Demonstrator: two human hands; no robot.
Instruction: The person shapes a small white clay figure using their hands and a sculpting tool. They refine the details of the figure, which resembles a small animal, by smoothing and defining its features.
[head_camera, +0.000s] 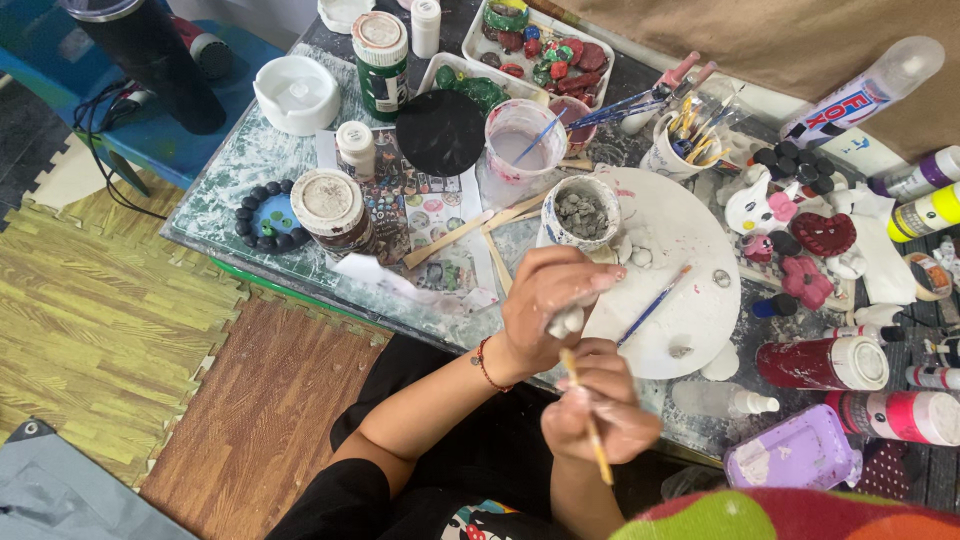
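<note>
On the cluttered desk (250, 160), speckled with dried paint, a large white round board (690, 290) lies just beyond the hands, carrying a thin blue-handled brush (652, 305) that slants from lower left to upper right. At the board's far left edge stands a paint-smeared cup (582, 212) filled with grey lumps, and farther back a clear plastic cup (520, 135) holds pale liquid beside a black round lid (440, 130). To the right, red paint bottles (825, 362) lie on their sides near painted figurines, among them a dark red heart piece (823, 234). Nearer the edge, the left hand (550, 305) curls closed around a small white piece (565, 322), pinching it between thumb and fingers just over the board's near left rim. The right hand (598, 405), directly below and almost touching the left, grips a thin yellow-handled brush (590, 425), fingers closed around it. That brush's long axis runs from lower right up toward the white piece, its tip meeting or nearly meeting it; the bristles are hidden between the hands, so contact cannot be told.
</note>
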